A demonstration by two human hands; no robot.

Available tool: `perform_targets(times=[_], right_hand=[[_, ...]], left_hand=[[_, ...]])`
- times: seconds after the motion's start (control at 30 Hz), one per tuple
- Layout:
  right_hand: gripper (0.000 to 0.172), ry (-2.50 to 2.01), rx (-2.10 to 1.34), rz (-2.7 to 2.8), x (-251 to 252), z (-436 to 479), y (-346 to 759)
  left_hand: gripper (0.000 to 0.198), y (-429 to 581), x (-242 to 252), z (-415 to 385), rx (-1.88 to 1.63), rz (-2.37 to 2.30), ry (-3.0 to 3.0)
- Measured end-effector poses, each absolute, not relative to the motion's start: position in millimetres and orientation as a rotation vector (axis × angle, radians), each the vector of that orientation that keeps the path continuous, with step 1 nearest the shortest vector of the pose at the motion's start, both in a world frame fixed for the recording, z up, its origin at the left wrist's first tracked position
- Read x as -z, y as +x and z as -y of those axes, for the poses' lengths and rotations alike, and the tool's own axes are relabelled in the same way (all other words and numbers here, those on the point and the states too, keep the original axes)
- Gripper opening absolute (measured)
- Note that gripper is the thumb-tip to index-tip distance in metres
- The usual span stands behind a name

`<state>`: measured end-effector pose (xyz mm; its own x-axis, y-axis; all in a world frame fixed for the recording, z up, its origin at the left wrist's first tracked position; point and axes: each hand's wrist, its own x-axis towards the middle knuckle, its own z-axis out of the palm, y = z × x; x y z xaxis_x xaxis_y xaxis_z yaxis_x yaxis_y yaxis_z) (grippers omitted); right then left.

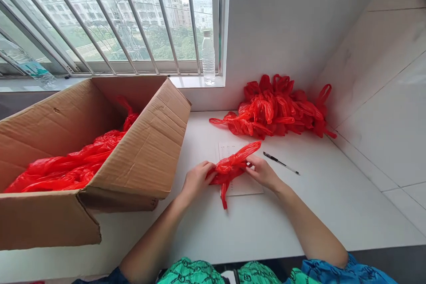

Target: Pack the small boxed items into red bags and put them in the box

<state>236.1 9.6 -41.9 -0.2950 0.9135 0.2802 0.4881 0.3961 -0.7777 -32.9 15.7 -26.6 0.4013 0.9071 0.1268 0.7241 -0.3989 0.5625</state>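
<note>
A red plastic bag (229,166), bunched up with a knot-like gather in its middle, is held between my two hands over a sheet of paper (248,187). My left hand (199,179) grips its left side, fingers closed on the plastic. On the other side my right hand (261,171) pinches the bag with thumb and fingers. One loop of the bag sticks up to the right, and another end hangs down toward the white tabletop (199,235). The bag covers part of the writing on the paper.
An open cardboard box (143,142) with red plastic bags (76,166) inside stands at the left. Bunched red bags (273,108) lie heaped against the back wall. A black pen (281,163) rests right of the paper. A bottle (208,60) stands on the windowsill.
</note>
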Motion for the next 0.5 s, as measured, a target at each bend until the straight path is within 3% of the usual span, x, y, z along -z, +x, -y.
perform_targets(times=[0.13,0.3,0.4,0.5], right_hand=[[0.031,-1.254,-0.756,1.776,46,-14,247],[0.034,-1.324,-0.740,1.893,37,-10,260],[0.024,-1.362,-0.605,1.866,32,-6,254],[0.032,-1.386,-0.470,1.885,42,-4,236]], left_hand=[[0.039,-30,34,-33,-0.819,-1.402,1.921],[0.035,-33,29,-36,-0.930,-1.402,1.850],[0.034,-22,15,-18,-1.012,-1.423,2.088],[0.041,1,10,-4,-0.820,-1.272,2.479]])
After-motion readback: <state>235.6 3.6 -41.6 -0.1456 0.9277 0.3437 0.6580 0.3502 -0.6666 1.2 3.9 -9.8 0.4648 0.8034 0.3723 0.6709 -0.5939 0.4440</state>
